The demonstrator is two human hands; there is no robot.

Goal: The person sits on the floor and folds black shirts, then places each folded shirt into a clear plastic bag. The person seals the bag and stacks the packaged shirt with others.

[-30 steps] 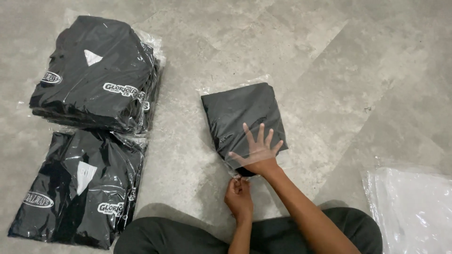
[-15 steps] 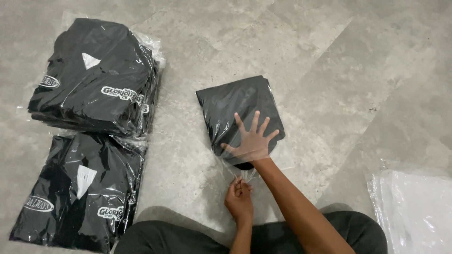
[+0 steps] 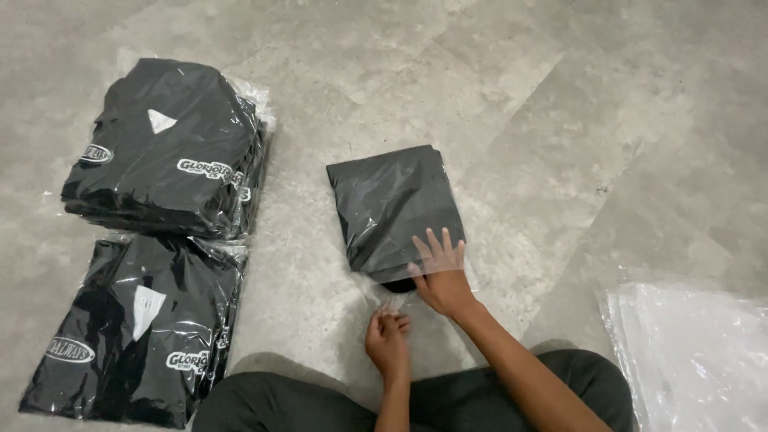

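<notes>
The right hand lies flat, fingers spread and open, palm down on the near edge of a folded black garment in a clear bag; the fingertips rest on the plastic, and the rest of the package extends beyond them, away from the person. The left hand sits just below and to the left of the right-hand fingers, its own fingers curled together and pinching the loose clear open end of the bag. The package rests on a grey stone-patterned floor. Well to the left of both hands is a stack of bagged black garments, with a second stack nearer the person. To the right of the right-hand fingers, well apart, lies a pile of empty clear bags. The person's dark-trousered legs show below the hands.
</notes>
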